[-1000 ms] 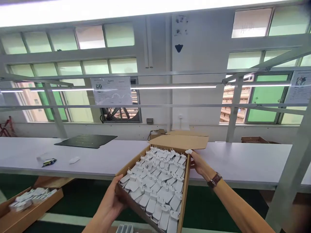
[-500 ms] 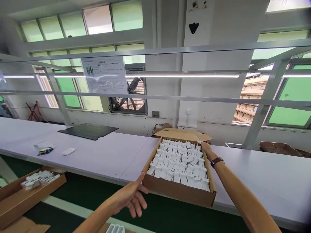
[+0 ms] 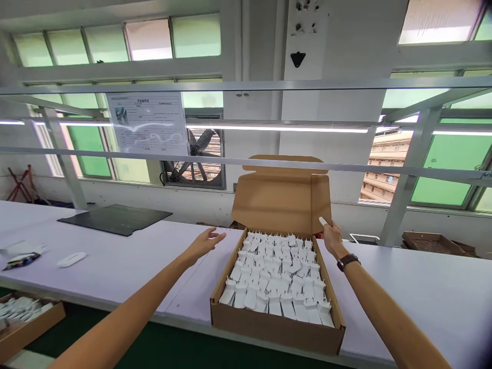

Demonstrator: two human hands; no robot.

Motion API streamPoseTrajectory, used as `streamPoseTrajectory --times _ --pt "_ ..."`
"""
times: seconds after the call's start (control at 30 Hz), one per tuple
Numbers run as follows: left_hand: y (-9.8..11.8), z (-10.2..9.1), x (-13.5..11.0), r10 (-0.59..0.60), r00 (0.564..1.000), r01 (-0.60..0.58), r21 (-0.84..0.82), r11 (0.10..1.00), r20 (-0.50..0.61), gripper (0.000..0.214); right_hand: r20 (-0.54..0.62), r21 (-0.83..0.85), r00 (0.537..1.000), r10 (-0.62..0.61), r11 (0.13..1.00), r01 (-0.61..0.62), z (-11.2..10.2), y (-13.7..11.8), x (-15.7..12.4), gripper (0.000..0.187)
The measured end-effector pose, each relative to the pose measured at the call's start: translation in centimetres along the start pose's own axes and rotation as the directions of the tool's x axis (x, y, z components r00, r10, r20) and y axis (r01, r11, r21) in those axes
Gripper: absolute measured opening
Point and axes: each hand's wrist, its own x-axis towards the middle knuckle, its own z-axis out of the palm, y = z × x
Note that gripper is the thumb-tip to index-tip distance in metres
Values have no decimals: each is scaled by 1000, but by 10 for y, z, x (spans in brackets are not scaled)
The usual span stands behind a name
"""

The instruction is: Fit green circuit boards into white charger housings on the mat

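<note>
White tabletop (image 3: 134, 253) bears a brown cardboard box (image 3: 277, 330) of white pieces (image 3: 274, 279); your right hand (image 3: 332, 239) pinches its raised lid (image 3: 272, 201) at two o'clock, left hand (image 3: 202, 244) loosely spread at ten.

Open cardboard box (image 3: 277, 330) on a white counter (image 3: 430, 287), filled with rows of white pieces (image 3: 274, 271) — its brown lid (image 3: 272, 200) raised at the far side. The person's right grip (image 3: 332, 239) pinches the lid's right flap (image 3: 321, 197) low down, while the left grip (image 3: 204, 243), fingers extended, hovers just left of the box. Farther left lie a white oval object (image 3: 72, 260) and a dark mat (image 3: 119, 219).
</note>
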Motion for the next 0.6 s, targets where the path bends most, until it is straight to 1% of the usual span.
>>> streamPoseTrajectory --times 0.07,0.13,0.17,0.23,0.3,0.33,0.4,0.5,0.6 --pt "7 18 29 9 999 -9 -11 1000 -37 99 16 -41 1000 15 999 -15 -9 -8 3 38" --pt "17 35 54 25 997 -28 -38 999 -71 94 42 -99 999 21 995 -17 -17 -16 3 35" --pt "22 42 65 35 996 -40 -55 998 -87 88 55 -134 998 20 991 -12 -21 -20 2 32" --pt "32 53 83 57 992 -68 -95 993 -113 69 74 -212 997 13 977 3 -25 -27 -1 27" --pt "40 60 94 81 988 -99 -141 985 -131 50 87 -294 996 2 955 24 -25 -33 -4 23" --pt "42 62 97 91 986 -114 -163 980 -139 44 93 -333 996 -4 942 35 -23 -36 -6 23" --pt "44 64 98 108 983 -137 -204 969 -146 40 110 -396 994 -15 916 58 -18 -41 -11 23" --pt "41 66 91 119 985 -148 -252 956 -129 40 134 -448 991 -26 890 84 -8 -45 -17 23" --pt "38 73 81 93 990 -119 -287 950 -104 45 125 -455 992 -30 886 84 -1 -47 -23 25"
